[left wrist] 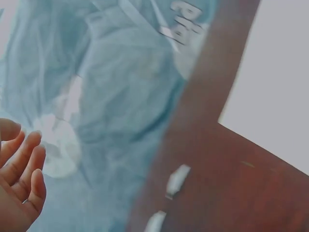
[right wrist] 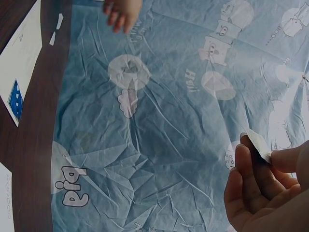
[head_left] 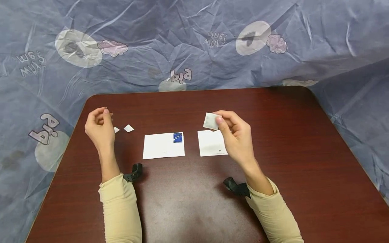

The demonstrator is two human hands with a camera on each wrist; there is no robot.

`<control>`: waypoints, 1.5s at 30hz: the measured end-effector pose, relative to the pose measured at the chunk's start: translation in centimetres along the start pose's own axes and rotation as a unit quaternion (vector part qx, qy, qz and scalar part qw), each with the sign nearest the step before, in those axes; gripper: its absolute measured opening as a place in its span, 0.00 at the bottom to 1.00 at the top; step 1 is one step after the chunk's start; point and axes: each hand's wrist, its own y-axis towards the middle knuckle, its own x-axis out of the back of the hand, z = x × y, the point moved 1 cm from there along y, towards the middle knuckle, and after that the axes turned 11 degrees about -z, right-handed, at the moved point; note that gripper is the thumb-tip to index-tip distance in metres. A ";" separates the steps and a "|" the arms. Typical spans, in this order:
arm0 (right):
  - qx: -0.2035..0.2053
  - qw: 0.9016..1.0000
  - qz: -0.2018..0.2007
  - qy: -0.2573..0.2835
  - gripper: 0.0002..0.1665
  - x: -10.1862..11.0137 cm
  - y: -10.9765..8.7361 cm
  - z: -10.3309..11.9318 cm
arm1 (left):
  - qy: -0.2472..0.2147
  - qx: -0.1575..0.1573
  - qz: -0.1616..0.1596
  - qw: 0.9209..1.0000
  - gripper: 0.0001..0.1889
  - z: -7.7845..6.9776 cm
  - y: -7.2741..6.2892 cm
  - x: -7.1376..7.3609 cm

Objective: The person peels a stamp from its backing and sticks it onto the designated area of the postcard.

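My right hand (head_left: pixel 238 135) pinches a small pale square of paper (head_left: pixel 210 121) between thumb and fingers, raised over the table. In the head view the square overlaps the top edge of a white envelope (head_left: pixel 209 145). Left of that lies another white envelope (head_left: pixel 164 148) with a blue stamp (head_left: pixel 177 137) at its upper right corner. My left hand (head_left: pixel 100 128) is raised at the table's left side, its fingers loosely bent with nothing between them. Beside it lie two small white paper scraps (head_left: pixel 129 128), one partly hidden by the hand.
The dark red-brown table (head_left: pixel 188 195) has its far edge against a hanging blue-grey printed sheet (head_left: pixel 170 44). Dark wrist mounts (head_left: pixel 235 187) stick out inward from both forearms, over the tabletop.
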 end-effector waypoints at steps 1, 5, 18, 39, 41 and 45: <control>0.002 1.000 0.000 0.001 0.08 -0.1 0.1 0.0 | -0.012 -0.003 -0.005 1.000 0.07 -0.7 0.2 0.1; 0.007 1.000 -0.003 -0.004 0.08 -0.2 0.5 0.1 | -0.067 -0.010 -0.016 0.998 0.06 -3.4 0.5 0.3; 0.015 1.000 -0.008 -0.024 0.08 0.7 -0.8 0.4 | -0.192 -0.116 0.187 0.956 0.06 -11.2 -7.4 -0.6; 0.260 0.961 -0.032 -0.094 0.13 -0.4 -0.8 0.8 | -0.174 -0.109 0.435 0.877 0.10 -14.2 -15.7 -2.3; 0.285 0.953 -0.038 -0.096 0.16 -0.7 -0.8 0.9 | -0.175 -0.108 0.428 0.880 0.10 -14.2 -15.8 -2.2; 0.333 0.937 -0.050 -0.097 0.16 -1.2 -1.0 1.1 | -0.176 -0.101 0.412 0.889 0.08 -14.3 -15.7 -2.1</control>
